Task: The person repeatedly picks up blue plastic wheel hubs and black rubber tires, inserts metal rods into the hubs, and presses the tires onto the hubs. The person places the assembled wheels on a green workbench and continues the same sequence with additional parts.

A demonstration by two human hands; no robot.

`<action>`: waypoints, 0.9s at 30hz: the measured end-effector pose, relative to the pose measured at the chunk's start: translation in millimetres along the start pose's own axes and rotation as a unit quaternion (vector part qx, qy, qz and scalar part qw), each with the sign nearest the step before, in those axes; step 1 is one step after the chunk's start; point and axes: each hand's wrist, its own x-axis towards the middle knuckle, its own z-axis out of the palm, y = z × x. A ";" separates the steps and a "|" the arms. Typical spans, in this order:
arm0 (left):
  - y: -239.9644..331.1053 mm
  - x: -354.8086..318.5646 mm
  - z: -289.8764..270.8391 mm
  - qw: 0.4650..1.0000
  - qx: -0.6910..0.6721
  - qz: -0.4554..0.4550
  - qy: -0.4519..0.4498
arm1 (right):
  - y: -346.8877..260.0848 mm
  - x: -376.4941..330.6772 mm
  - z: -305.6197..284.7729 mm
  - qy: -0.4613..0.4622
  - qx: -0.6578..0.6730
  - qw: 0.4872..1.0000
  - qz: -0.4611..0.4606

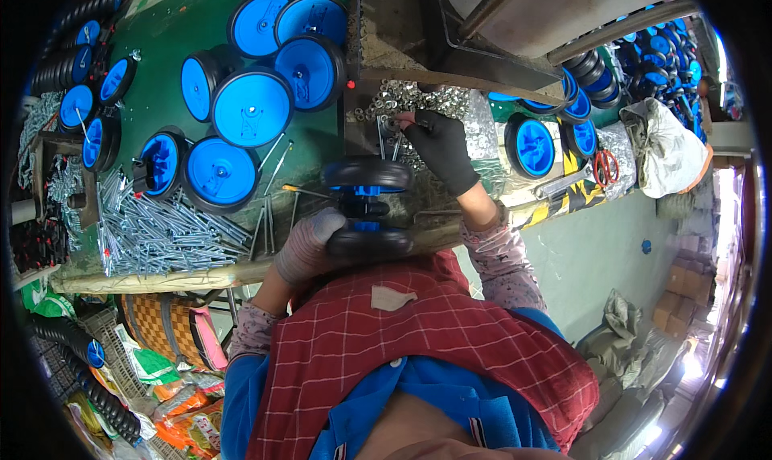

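At far left, a heap of long bolts (165, 235) lies loose, unused; beside it, blue-centred single wheels (252, 108) sit apparently unpaired on the green bench (173, 26). Your gloved left hand (312, 241) grips the nearer wheel of the wheel pair (366, 176), upright at the bench's front edge; it looks partly assembled, fastening probably left. Your black-gloved right hand (438, 148) bends its fingers at the pile of nuts (446, 100); you can't tell whether they pinch one. Further right, more wheels (529, 146) stand.
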 end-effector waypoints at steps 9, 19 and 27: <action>25.6 4.1 -9.5 0.996 0.082 0.008 -0.037 | 5.6 -3.8 -1.8 0.011 0.036 0.999 0.004; 24.0 83.8 -20.8 0.983 -0.085 -0.052 0.156 | 44.8 -35.0 2.1 0.030 0.065 0.992 -0.107; 21.1 141.2 -40.9 0.975 -0.082 -0.136 0.158 | 48.2 -7.5 19.1 0.039 0.350 0.924 0.147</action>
